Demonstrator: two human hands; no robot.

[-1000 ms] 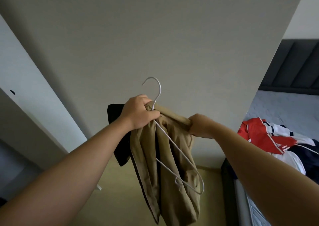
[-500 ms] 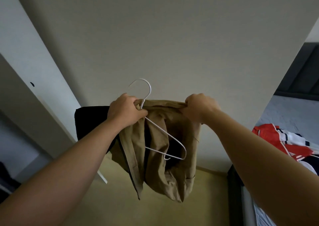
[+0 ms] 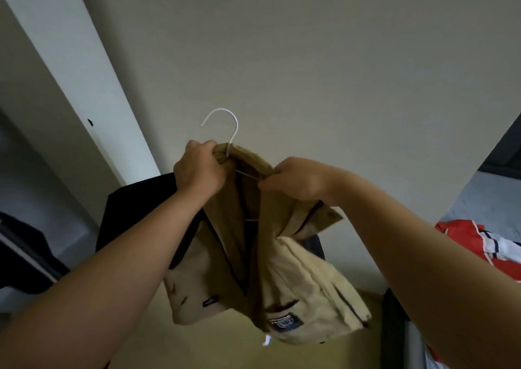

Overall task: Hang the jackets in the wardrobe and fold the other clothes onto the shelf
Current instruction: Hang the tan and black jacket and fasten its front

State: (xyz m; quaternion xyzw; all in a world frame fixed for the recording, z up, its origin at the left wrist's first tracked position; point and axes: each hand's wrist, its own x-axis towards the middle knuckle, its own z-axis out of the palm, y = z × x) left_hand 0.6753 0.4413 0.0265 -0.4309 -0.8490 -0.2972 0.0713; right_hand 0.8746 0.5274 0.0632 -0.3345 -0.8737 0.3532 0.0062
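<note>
Tan jacket (image 3: 253, 270) held up in the air before a pale wall (image 3: 310, 58), on a white hanger (image 3: 229, 134) with hook poking up. Left hand (image 3: 198, 168) grips collar and hanger neck; right hand (image 3: 293, 178) pinches collar. Black garment (image 3: 135, 213) behind, red-white clothes (image 3: 479, 241) at right.
</note>
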